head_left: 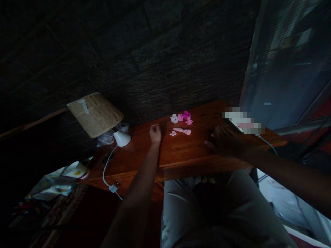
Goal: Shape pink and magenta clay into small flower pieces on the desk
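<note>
My left hand (155,133) rests on the wooden table (181,151) with its fingers curled in; what they hold, if anything, is too dark to see. To its right lies a long pale pink piece (182,131) with a thicker end, beside a small pale pink lump (172,133). Behind them sit a whitish lumpy piece (174,119), a magenta one (186,115) and two pink ones, the left (180,117) and the right (189,122). My right hand (219,140) lies on the tabletop, fingers stretched and thumb apart, touching none of these pieces.
A white lamp base (122,138) with a paper shade (95,115) stands at the left, its cord (104,172) hanging over the front edge. Further left is a white cup (76,170). A pixelated object (243,121) lies at the right. A dark wall (155,69) rises behind.
</note>
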Demonstrator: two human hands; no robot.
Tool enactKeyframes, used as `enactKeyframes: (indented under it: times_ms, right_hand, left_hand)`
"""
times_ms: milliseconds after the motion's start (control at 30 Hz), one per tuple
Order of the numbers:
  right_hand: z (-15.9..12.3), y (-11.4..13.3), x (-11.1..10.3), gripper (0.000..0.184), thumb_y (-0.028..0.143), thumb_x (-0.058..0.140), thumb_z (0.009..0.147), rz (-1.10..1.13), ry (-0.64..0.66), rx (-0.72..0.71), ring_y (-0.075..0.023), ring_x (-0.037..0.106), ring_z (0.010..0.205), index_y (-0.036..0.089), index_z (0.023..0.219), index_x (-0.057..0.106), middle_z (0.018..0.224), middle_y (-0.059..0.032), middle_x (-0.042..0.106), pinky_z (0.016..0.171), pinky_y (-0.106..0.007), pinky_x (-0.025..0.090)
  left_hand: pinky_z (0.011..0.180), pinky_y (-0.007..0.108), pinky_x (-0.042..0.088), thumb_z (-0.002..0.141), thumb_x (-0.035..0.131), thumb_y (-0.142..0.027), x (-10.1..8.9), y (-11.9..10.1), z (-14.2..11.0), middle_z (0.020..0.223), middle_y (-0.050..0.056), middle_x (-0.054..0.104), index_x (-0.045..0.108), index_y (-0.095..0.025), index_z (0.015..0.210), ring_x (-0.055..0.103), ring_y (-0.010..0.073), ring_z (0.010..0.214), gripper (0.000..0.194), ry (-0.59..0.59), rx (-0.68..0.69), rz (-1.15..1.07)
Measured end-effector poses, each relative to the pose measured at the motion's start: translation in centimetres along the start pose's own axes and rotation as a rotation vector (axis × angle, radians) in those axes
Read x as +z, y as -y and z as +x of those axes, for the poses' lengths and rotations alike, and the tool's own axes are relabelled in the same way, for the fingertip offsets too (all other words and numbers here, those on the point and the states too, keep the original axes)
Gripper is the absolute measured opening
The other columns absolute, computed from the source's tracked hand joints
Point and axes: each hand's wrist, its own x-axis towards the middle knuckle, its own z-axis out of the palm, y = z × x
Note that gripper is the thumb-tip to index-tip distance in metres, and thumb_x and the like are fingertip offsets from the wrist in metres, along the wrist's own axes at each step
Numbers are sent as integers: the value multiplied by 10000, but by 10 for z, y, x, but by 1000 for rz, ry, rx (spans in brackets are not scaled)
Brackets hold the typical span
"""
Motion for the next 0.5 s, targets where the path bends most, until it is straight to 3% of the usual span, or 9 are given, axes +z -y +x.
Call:
enactKeyframes:
  times_ms: [133, 233, 400, 500]
  right_hand:
    - [46, 2, 1, 908, 651, 235, 921, -12, 84, 204, -439, 288, 1451, -80, 1451, 335, 1521, -344, 349, 1161, -567, 224]
    - [79, 5, -3, 910, 628, 214, 929, -3, 199, 331, -415, 247, 1476, -92, 1479, 300, 1558, -330, 289, 1186, -542, 181]
    - [99, 10, -7, 873, 603, 181, 952, -37, 187, 370, -367, 75, 1524, -35, 1547, 182, 1635, -254, 128, 1213, -523, 82]
    - [95, 9, -6, 853, 607, 181, 957, -31, 163, 311, -379, 104, 1518, 0, 1556, 190, 1632, -247, 156, 1208, -544, 88]
  left_hand:
    - [532, 198, 397, 867, 547, -302, 0, -1, -2, 646, -41, 529, 580, -178, 875, 488, 81, 518, 129, 0, -22, -6]
    - [517, 197, 377, 874, 547, -321, -1, -2, -3, 604, -53, 500, 578, -180, 885, 482, 84, 506, 145, 2, -31, -9]
    - [515, 205, 367, 887, 529, -302, -1, -2, -4, 575, -56, 485, 574, -174, 889, 475, 94, 499, 136, -2, -40, -18]
    - [519, 204, 376, 884, 532, -281, -1, -1, -4, 589, -52, 497, 582, -173, 902, 482, 94, 505, 121, 3, -41, -24]
